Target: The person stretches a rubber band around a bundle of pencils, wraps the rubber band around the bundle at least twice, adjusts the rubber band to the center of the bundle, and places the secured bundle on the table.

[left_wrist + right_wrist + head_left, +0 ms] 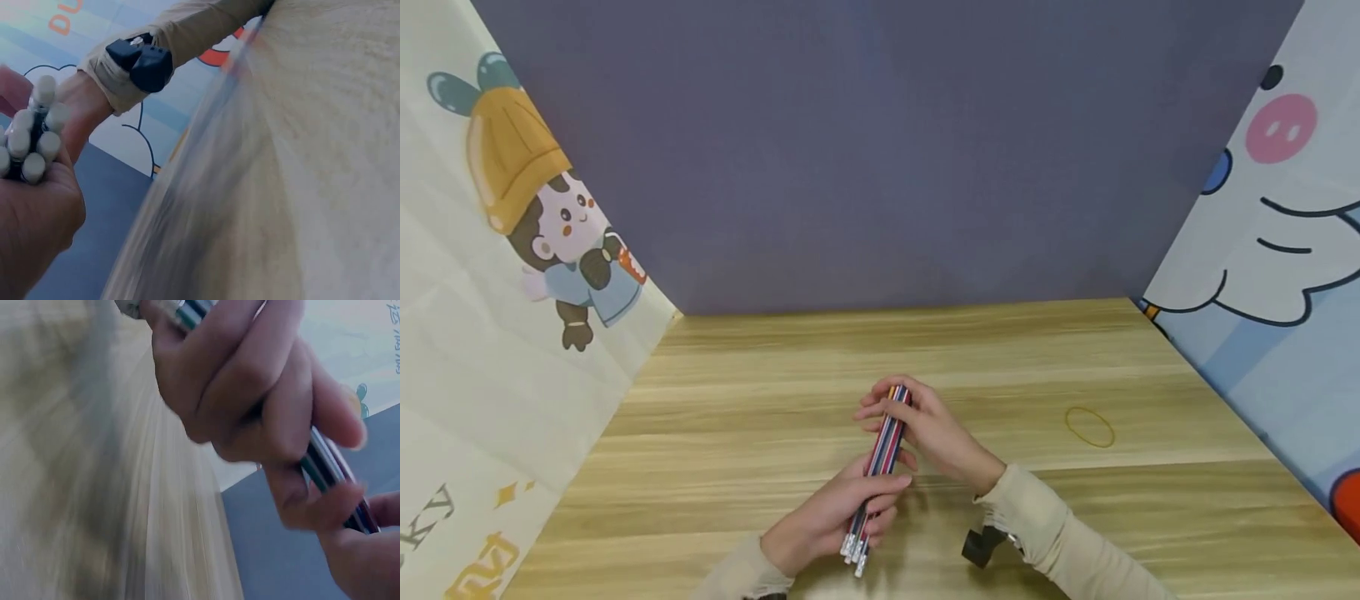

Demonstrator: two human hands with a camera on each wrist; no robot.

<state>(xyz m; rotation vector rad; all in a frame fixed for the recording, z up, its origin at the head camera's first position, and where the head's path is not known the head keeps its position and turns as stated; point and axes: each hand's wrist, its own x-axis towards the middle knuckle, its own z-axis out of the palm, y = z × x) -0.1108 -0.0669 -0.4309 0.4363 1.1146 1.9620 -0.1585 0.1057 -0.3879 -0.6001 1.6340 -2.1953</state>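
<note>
A bundle of striped pencils point(886, 446) slants upward above the table, its white eraser ends point(33, 167) toward the person. My left hand point(838, 506) grips the lower part, the thumb lying across the front. Around the upper end, my right hand point(942, 432) holds the same pencils, with its thumb over them and other fingers behind. In the right wrist view, the left hand's curled fingers point(244, 381) wrap the pencils, and the right hand point(362, 553) pinches them farther along. Fingers hide part of the bundle.
A thin yellow loop, like a rubber band point(1090, 427), lies on the wood-grain table point(730, 400) to the right of the hands. A grey-blue panel point(895, 167) stands behind; printed cartoon sheets point(482, 350) flank both sides. A dark device point(979, 547) hangs at the right wrist.
</note>
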